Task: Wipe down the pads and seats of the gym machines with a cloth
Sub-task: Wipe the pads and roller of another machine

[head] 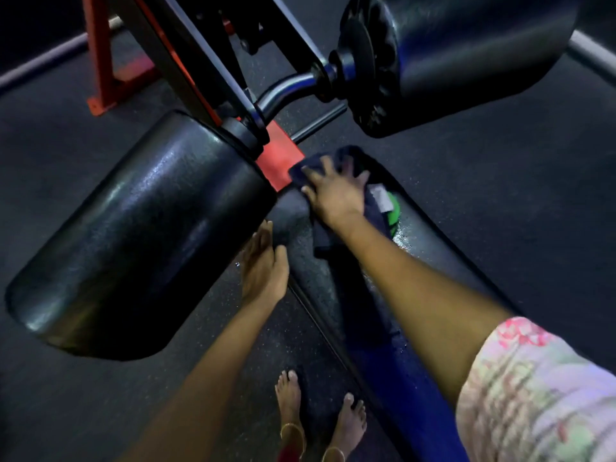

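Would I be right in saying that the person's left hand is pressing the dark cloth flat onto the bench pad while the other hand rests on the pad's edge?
Not quite: the head view shows the right hand pressing the dark cloth flat onto the bench pad, fingers spread. It is the left hand that rests on the pad's edge.

No text, brand, number or sign can be read anywhere. A small white tag [381,196] sits on the dark cloth [373,215] at about 3 o'clock of the right hand [336,191], but its face is blurred and shows no legible print.
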Motion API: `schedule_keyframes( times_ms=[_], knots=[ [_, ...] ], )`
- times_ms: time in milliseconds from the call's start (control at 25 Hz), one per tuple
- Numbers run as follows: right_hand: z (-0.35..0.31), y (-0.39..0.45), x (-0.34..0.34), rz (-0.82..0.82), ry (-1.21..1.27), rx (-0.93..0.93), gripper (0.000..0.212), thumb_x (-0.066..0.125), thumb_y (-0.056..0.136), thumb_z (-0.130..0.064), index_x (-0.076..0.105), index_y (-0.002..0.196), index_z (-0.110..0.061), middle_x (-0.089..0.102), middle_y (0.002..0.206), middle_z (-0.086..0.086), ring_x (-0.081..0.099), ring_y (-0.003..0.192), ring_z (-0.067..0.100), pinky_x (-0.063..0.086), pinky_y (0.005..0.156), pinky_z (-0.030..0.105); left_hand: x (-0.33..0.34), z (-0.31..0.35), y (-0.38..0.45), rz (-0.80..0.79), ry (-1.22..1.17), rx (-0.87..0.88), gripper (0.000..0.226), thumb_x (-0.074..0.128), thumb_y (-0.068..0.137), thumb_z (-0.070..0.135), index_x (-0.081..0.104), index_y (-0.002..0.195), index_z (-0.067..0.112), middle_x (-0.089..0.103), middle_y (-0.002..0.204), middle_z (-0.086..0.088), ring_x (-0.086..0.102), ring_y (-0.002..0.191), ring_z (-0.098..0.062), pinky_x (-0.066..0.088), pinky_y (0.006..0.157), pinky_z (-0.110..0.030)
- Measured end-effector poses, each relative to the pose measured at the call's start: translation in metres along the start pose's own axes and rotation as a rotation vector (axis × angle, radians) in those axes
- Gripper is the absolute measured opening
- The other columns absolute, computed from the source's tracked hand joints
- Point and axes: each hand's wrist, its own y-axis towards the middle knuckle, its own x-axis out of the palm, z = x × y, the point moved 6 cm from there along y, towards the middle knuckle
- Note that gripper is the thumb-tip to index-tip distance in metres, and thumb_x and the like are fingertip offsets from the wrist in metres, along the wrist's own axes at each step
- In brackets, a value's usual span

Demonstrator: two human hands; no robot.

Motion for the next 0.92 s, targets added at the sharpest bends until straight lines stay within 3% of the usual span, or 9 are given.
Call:
schedule_keyframes(
  times_ms=[80,160,240,400,520,640,760,840,920],
  knots=[
    [-0.026,-0.022,0.005,0.031,-0.02,-0.148,0.048,0.034,0.098,-0.046,0.03,0.144,-0.037,0.024,0.154,0.0,0.017,0.139,0.034,0.026,0.101,0.055,-0.01,-0.003,0.001,0.07,-0.27,-0.089,0.042,0.03,0.1,0.007,0.033,0.141,-0.001,0.03,0.15,-0.015,0.028,0.139,-0.024,0.016,0.112,-0.024],
    [-0.035,-0.041,0.009,0.057,-0.045,-0.224,0.048,0.035,0.098,-0.047,0.03,0.144,-0.038,0.025,0.154,-0.001,0.02,0.137,0.033,0.028,0.099,0.052,-0.017,-0.013,0.005,0.057,-0.434,-0.192,0.038,0.028,0.101,0.007,0.04,0.135,-0.005,0.041,0.142,-0.019,0.038,0.132,-0.031,0.028,0.108,-0.03],
    [-0.04,-0.063,0.017,0.062,-0.098,-0.322,0.047,0.037,0.097,-0.048,0.035,0.142,-0.038,0.03,0.152,-0.001,0.025,0.135,0.034,0.03,0.096,0.051,-0.013,-0.018,0.003,-0.058,-0.465,-0.248,0.04,0.025,0.102,0.012,0.038,0.138,0.0,0.041,0.143,-0.014,0.04,0.132,-0.028,0.033,0.105,-0.031],
    [-0.042,-0.115,0.029,0.128,-0.155,-0.48,0.041,0.061,0.081,-0.052,0.06,0.121,-0.041,0.056,0.131,-0.002,0.049,0.118,0.033,0.043,0.081,0.048,-0.015,-0.014,0.005,0.066,-0.685,-0.2,0.038,0.024,0.102,0.01,0.038,0.136,0.0,0.04,0.142,-0.015,0.042,0.123,-0.018,0.034,0.106,-0.03],
    [-0.033,-0.168,0.036,0.162,-0.135,-0.61,0.04,0.07,0.071,-0.048,0.067,0.11,-0.038,0.059,0.126,0.0,0.053,0.113,0.033,0.046,0.076,0.048,-0.004,-0.01,0.001,-0.017,-0.543,-0.133,0.041,0.028,0.101,0.011,0.031,0.141,0.001,0.031,0.146,-0.004,0.03,0.133,-0.014,0.024,0.107,-0.017],
    [-0.006,-0.226,0.044,0.153,-0.105,-0.693,0.038,0.065,0.075,-0.049,0.066,0.111,-0.039,0.058,0.129,-0.001,0.055,0.111,0.031,0.048,0.077,0.049,0.004,0.0,-0.006,-0.019,-0.226,-0.014,0.05,0.031,0.101,0.015,0.015,0.147,0.005,0.008,0.157,-0.008,0.008,0.145,-0.017,0.005,0.117,-0.026],
    [0.036,-0.254,0.043,0.172,-0.109,-0.806,0.037,0.041,0.087,-0.05,0.062,0.117,-0.041,0.058,0.13,-0.003,0.052,0.11,0.028,0.049,0.079,0.049,0.014,0.016,-0.011,0.002,-0.06,0.103,0.052,0.034,0.101,0.022,0.017,0.148,0.009,0.004,0.158,-0.005,0.002,0.146,-0.019,0.003,0.117,-0.034],
    [0.065,-0.236,0.035,0.2,-0.108,-0.696,0.041,0.035,0.089,-0.052,0.061,0.12,-0.041,0.059,0.129,-0.001,0.052,0.108,0.031,0.048,0.076,0.046,0.02,0.03,-0.016,0.025,-0.03,0.189,0.053,0.034,0.1,0.026,0.018,0.148,0.008,0.004,0.158,-0.006,0.002,0.146,-0.02,0.0,0.115,-0.035],
    [0.086,-0.2,0.025,0.245,-0.035,-0.28,0.044,0.035,0.088,-0.053,0.061,0.12,-0.04,0.059,0.129,0.004,0.056,0.104,0.037,0.046,0.074,0.046,0.028,0.041,-0.018,0.043,-0.04,0.255,0.059,0.028,0.096,0.035,0.02,0.147,0.006,0.006,0.158,-0.008,0.003,0.145,-0.021,-0.004,0.115,-0.035]
  ],
)
